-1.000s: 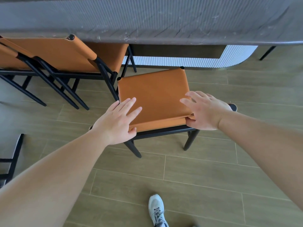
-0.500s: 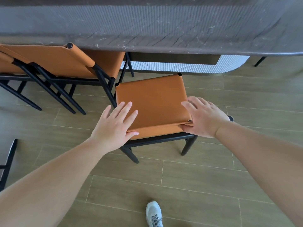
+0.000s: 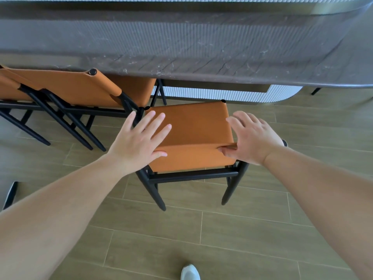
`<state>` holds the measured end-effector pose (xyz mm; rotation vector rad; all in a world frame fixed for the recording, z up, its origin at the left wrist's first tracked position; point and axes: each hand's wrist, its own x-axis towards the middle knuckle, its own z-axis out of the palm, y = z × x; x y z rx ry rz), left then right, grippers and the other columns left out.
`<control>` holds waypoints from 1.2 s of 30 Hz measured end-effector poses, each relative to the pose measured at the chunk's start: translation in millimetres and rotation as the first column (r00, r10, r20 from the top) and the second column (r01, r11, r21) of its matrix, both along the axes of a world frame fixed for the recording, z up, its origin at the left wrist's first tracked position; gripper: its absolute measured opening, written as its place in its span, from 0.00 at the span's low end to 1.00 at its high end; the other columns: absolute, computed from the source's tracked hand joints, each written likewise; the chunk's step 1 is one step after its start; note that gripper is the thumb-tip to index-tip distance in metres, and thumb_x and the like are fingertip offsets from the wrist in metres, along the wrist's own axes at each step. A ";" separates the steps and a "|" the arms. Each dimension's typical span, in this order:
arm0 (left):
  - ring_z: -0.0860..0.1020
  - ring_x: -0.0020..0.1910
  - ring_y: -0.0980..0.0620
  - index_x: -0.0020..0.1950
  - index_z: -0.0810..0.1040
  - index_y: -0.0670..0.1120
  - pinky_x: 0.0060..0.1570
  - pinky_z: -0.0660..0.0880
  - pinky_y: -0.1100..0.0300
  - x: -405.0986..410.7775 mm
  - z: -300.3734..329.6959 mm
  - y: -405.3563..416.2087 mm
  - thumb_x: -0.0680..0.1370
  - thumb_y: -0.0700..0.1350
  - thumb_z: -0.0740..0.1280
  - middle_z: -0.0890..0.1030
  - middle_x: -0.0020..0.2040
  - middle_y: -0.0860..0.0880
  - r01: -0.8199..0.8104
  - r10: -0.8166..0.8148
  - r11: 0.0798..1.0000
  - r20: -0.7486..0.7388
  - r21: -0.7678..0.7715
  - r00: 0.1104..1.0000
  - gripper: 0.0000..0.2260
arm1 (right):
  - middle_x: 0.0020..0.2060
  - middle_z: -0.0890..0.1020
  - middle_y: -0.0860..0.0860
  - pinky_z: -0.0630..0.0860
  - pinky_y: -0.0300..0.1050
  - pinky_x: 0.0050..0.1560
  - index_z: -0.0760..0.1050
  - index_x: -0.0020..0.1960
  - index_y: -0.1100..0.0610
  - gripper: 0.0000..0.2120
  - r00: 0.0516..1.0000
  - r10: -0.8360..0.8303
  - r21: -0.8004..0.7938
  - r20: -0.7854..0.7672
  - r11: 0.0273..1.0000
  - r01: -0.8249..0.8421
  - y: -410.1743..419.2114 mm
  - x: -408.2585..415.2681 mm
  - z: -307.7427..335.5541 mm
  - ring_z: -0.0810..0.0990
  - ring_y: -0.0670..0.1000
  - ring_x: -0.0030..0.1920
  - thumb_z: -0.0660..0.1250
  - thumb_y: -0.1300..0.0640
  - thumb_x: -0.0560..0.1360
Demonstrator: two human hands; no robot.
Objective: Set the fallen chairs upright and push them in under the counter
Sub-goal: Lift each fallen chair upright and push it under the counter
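White shoe toe (image 3: 189, 272) at near edge, on wood-look floor tiles (image 3: 242, 239)

Both forearms reaching forward from near corners

Left hand (image 3: 139, 142) flat on near-left part of chair back, fingers straight and spread, thumb along the near fold; pressing, not gripping

Right hand (image 3: 252, 138) on near-right corner of same panel, fingers extended over the top, thumb tucked under the fold; looks like a loose pinch on the leather edge, not fully certain

Upright chair (image 3: 193, 126), orange leather on black frame, standing on its legs between the hands, far edge short of the counter (image 3: 181, 47) overhang; not yet tucked in

Second orange chair (image 3: 66, 89) to the left, just beside, seat already partly under the counter edge; a third orange edge at far left, cropped

Dark frame piece (image 3: 10, 194) at left edge near floor, identity unclear, possibly another chair down

White ribbed counter base (image 3: 222, 93) beyond

Step judged: uprighting done for this chair, push-in under way or about to start

Next move calls for: even forward push from both hands, straight toward the base, keeping clear of the left neighbour's frame, which sits very close to this chair's far-left corner
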<state>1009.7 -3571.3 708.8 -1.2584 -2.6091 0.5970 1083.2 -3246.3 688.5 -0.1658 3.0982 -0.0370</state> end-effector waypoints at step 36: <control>0.57 0.78 0.38 0.79 0.59 0.43 0.72 0.57 0.35 -247.8 81.0 4.2 0.76 0.70 0.55 0.57 0.79 0.37 0.136 -0.140 0.989 -0.052 -0.064 0.989 0.41 | 0.72 0.65 0.53 0.67 0.54 0.67 0.60 0.71 0.51 0.38 0.985 -0.138 -0.026 -0.102 0.990 0.136 -21.2 -177.9 63.0 0.65 0.55 0.70 0.60 0.29 0.70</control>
